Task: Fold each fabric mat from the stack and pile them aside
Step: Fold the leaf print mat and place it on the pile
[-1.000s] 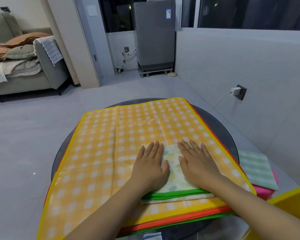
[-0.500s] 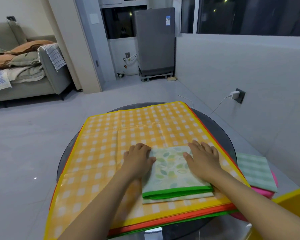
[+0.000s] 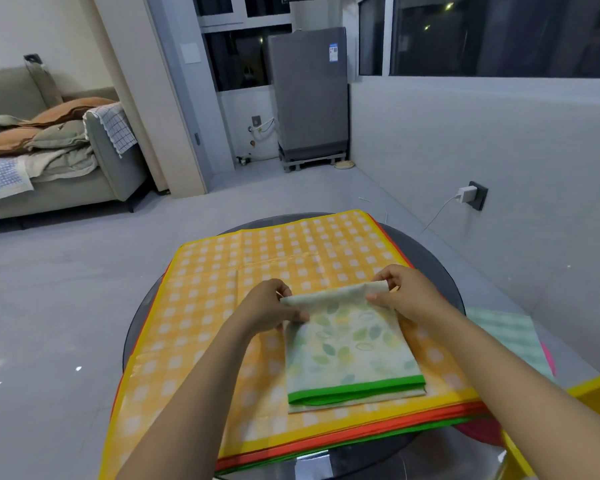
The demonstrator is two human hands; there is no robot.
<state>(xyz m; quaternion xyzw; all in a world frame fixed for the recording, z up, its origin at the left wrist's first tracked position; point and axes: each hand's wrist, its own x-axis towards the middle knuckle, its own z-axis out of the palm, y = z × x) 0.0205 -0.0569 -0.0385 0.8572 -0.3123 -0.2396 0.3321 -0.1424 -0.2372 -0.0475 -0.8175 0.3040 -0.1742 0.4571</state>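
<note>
Both hands pinch the far corners of the leaf-print mat (image 3: 349, 344): left hand (image 3: 269, 308), right hand (image 3: 407, 294). It lies folded on the yellow checked stack (image 3: 222, 289), long axis running away from the person, green hem nearest. A folded pile (image 3: 510, 332) sits right of the stack; several mats remain unfolded.

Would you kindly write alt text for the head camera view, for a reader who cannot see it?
A person's left hand and right hand pinch the far corners of a folded leaf-print fabric mat with a green border, lifting that edge off a stack of unfolded mats topped by a yellow checked one on a round dark glass table. Folded green checked and pink mats lie at the right.
</note>
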